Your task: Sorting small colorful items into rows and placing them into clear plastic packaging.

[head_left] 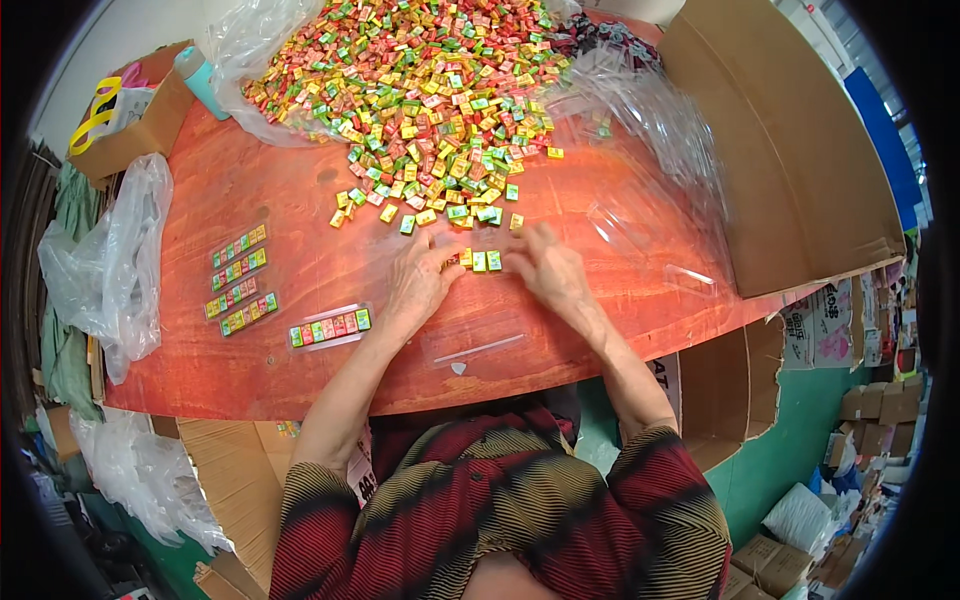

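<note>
left hand [420,280]: resting flat, fingertips touching row of candies [478,261]
right hand [548,268]: fingers spreading, pressing row's other end
table [300,360]: carrying candy pile [430,90], packed strips [240,280]

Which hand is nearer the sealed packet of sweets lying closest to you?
Left. The left hand lies just right of the packet; the right hand is farther right, beyond the short row of sweets.

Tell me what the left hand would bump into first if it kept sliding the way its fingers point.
Probably the short row of small wrapped candies right at the left hand's fingertips; the right hand sits just beyond them. Depth is hard to judge.
</note>
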A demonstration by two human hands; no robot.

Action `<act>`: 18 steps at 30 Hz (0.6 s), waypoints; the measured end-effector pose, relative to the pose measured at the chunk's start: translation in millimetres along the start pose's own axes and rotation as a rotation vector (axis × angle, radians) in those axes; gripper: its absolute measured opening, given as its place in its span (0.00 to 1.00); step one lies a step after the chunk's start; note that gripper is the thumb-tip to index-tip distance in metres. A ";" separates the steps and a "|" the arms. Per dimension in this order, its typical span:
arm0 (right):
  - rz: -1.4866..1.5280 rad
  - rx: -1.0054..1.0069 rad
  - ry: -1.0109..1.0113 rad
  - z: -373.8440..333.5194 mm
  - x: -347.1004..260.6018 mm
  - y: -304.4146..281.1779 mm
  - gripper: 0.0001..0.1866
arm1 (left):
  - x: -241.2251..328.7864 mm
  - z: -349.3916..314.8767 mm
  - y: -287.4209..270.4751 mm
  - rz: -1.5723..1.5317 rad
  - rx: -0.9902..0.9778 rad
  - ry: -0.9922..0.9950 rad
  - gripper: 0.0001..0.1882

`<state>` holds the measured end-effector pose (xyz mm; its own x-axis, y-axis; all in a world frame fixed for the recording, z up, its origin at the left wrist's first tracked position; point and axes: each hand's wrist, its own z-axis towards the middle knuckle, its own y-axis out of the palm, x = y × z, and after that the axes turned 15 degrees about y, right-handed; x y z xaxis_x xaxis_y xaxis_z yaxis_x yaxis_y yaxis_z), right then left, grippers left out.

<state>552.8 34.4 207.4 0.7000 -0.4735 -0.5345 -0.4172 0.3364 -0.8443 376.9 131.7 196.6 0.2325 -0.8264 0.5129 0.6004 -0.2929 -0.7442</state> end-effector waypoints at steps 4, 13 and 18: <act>0.034 -0.097 -0.257 -2.4 -0.9 11.1 0.13 | 1.3 1.7 0.1 -0.008 0.005 0.003 0.14; -0.150 0.071 -0.078 26.9 7.2 3.2 0.09 | 1.6 -1.4 0.4 0.045 -0.021 -0.023 0.15; -0.281 0.145 -0.277 28.4 0.1 14.3 0.08 | 3.1 1.6 0.7 0.017 -0.024 -0.023 0.14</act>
<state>563.4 62.3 196.4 0.9124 -0.3334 -0.2373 -0.1157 0.3462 -0.9310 379.3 129.7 198.3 0.2599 -0.8203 0.5094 0.5774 -0.2908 -0.7629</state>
